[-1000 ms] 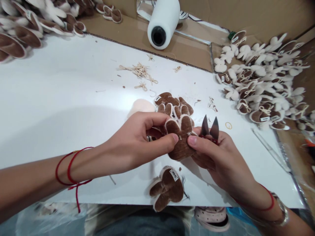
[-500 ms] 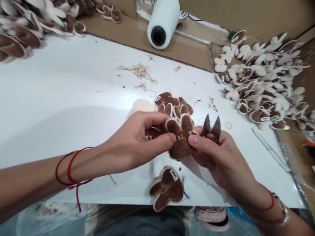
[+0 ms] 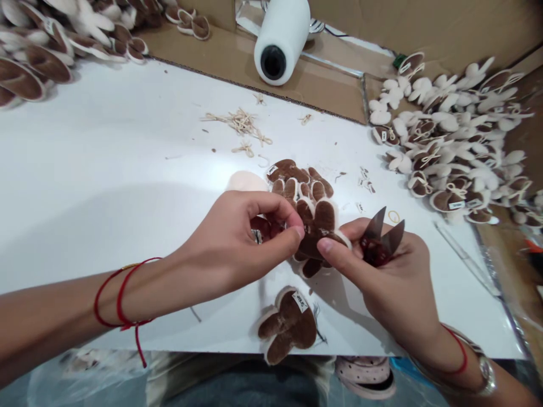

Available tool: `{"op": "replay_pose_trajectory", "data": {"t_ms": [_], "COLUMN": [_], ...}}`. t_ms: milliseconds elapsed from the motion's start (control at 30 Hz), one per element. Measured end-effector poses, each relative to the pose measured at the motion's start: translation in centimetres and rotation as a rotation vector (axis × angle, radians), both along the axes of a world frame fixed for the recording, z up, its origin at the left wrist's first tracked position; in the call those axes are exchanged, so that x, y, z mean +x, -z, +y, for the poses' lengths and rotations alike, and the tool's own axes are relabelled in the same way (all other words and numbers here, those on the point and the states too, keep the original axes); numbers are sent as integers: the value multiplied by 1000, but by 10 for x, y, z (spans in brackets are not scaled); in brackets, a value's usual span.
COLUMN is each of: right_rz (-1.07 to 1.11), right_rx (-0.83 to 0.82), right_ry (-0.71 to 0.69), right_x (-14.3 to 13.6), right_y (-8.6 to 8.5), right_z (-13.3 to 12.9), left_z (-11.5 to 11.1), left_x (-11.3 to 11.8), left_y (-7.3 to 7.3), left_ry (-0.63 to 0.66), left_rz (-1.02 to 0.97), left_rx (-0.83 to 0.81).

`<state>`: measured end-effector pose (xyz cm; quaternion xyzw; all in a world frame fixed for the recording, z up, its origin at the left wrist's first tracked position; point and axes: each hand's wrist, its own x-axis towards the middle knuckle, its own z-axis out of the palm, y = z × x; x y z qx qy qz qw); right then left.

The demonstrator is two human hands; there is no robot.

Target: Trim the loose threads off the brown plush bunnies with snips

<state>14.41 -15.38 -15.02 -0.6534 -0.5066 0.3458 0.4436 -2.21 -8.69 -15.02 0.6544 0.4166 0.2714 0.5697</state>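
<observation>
My right hand (image 3: 386,277) holds a brown, white-edged rabbit-shaped plush piece (image 3: 324,217) between thumb and fingers. Tucked in the same hand are red-handled thread snips (image 3: 377,249), their blades apart and pointing up. My left hand (image 3: 250,237) is closed in a pinch at the left edge of that plush piece; whatever lies between its fingertips is too small to make out. Behind the hands lie more brown plush pieces (image 3: 288,170), partly covered. Nearer the table edge rests another plush piece (image 3: 292,322) with a white label.
Beige cord bows (image 3: 241,121) and small labels (image 3: 365,181) are scattered on the white table (image 3: 106,141). A white thread cone (image 3: 284,39) lies on the cardboard at the back. Plush pieces are heaped at the right (image 3: 458,141) and the far left (image 3: 46,62). Tweezers (image 3: 466,257) lie at right.
The plush piece has turned and tilted in my right hand. The snips have moved right and leaned over with that hand. My left thumb and forefinger have come together at the piece's left edge.
</observation>
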Motion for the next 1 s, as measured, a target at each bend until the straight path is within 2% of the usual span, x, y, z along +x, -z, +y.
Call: {"op": "replay_pose_trajectory", "data": {"t_ms": [333, 633, 833, 1000], "right_rz": [-40, -73, 94, 457], "right_rx": [79, 107, -13, -193], "right_ry": [-124, -301, -260, -244], "right_x": [-2, 0, 1, 4], "right_y": [4, 7, 2, 2], "right_z": [-3, -3, 1, 5], "left_z": [6, 7, 6, 4], "left_x": [-1, -1, -2, -2], "left_y": [5, 6, 5, 6], "left_ry": [57, 116, 145, 138], "left_rz": [68, 213, 196, 96], "left_rx": [-76, -56, -84, -149]}}
